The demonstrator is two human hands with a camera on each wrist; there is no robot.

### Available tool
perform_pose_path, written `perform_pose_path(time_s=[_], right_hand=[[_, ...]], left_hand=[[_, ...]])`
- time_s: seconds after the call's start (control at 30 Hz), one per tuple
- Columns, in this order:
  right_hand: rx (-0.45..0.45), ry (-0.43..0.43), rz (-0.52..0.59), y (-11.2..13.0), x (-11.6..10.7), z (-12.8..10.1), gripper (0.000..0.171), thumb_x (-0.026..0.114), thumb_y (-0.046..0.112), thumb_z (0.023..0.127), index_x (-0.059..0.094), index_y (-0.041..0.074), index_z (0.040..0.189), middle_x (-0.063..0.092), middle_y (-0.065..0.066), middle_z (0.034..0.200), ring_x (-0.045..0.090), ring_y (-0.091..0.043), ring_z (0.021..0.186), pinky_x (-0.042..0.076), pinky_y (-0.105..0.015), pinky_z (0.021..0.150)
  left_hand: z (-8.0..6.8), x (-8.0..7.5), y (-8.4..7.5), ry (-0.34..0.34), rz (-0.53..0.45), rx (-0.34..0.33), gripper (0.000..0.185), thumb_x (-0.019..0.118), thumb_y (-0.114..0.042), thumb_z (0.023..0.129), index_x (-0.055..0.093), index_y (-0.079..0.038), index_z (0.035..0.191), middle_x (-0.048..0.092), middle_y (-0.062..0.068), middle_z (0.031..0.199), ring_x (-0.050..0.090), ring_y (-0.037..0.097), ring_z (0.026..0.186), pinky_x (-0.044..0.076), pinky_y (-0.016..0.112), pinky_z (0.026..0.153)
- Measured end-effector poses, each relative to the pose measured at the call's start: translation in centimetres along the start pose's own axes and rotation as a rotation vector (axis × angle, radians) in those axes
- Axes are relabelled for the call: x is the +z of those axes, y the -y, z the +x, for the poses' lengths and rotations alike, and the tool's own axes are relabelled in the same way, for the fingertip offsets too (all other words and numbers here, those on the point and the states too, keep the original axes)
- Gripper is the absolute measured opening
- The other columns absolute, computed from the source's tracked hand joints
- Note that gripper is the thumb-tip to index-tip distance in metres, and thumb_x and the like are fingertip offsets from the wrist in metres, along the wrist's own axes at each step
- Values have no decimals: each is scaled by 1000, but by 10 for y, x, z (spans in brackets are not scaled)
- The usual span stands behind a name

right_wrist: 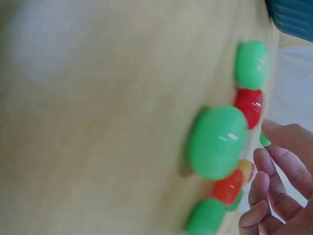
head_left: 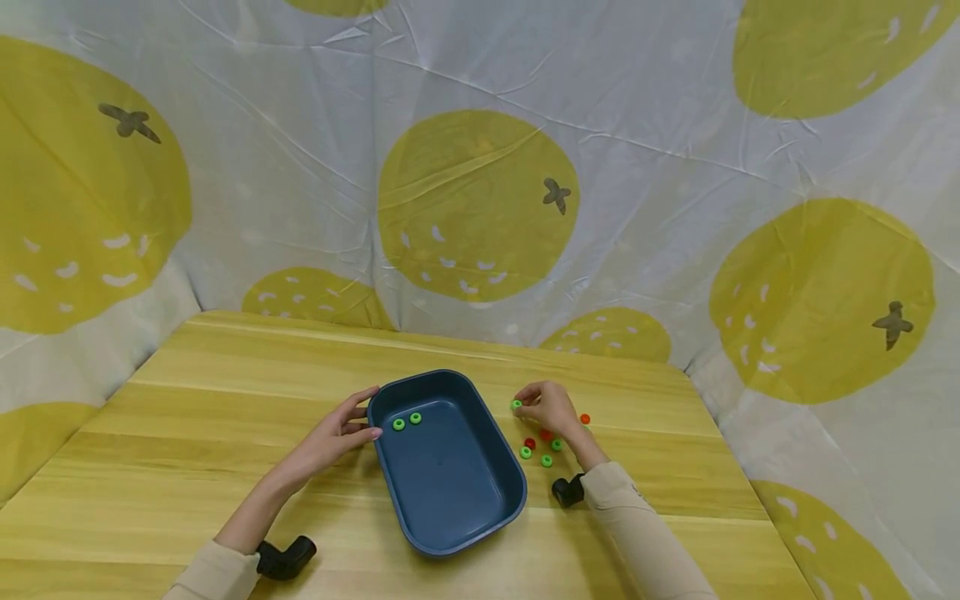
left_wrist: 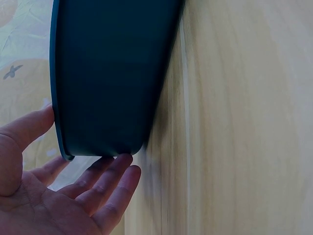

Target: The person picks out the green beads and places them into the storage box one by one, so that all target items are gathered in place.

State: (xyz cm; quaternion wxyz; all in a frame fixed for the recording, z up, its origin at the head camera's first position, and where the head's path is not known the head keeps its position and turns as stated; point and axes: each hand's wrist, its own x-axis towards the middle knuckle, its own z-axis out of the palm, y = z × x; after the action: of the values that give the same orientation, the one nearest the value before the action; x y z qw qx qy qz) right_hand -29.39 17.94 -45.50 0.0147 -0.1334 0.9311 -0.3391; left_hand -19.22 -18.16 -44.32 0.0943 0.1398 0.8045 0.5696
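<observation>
A deep blue rectangular tray (head_left: 450,475) stands on the table, with two green ring-shaped beads (head_left: 416,418) lying near its far left corner. My left hand (head_left: 327,443) rests its thumb and fingertips against that corner; in the left wrist view the fingers (left_wrist: 105,191) touch the tray's outer wall, extended and loosely bent. To the right of the tray, my right hand (head_left: 551,408) pinches a green ring bead (head_left: 516,404) between thumb and fingers, slightly apart from the loose beads. In the right wrist view the held bead (right_wrist: 264,139) is mostly hidden behind the thumb.
Beside the right wrist lie several loose beads: green ones (head_left: 546,461), a red one (head_left: 530,443) and orange ones (head_left: 585,418). The wooden table (head_left: 247,392) ends at a fruit-patterned cloth (head_left: 480,208). Each wrist carries a black camera mount (head_left: 285,558).
</observation>
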Motion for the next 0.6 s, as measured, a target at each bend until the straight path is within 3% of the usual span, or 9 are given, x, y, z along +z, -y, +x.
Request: perform_pose_path(time_s=[0.4,0.6], right_hand=[[-75,-37,18,23,-21,10,15,73,11,80,73,5,94,70,-12,85,62,-24,68,47,-23,57],[-78,-35,31,48,-30,18,17,72,14,82,73,8,98,71,-11,90,57,-15,63,46,-24,57]], left_hand=[[-1,1,1,-5,11,3,67,56,-22,94,20,-8,149,38,33,139,50,44,119,47,48,94],[-1,1,1,-7,12,6,67,57,-23,94,21,-8,149,37,33,139,50,44,119,47,47,94]])
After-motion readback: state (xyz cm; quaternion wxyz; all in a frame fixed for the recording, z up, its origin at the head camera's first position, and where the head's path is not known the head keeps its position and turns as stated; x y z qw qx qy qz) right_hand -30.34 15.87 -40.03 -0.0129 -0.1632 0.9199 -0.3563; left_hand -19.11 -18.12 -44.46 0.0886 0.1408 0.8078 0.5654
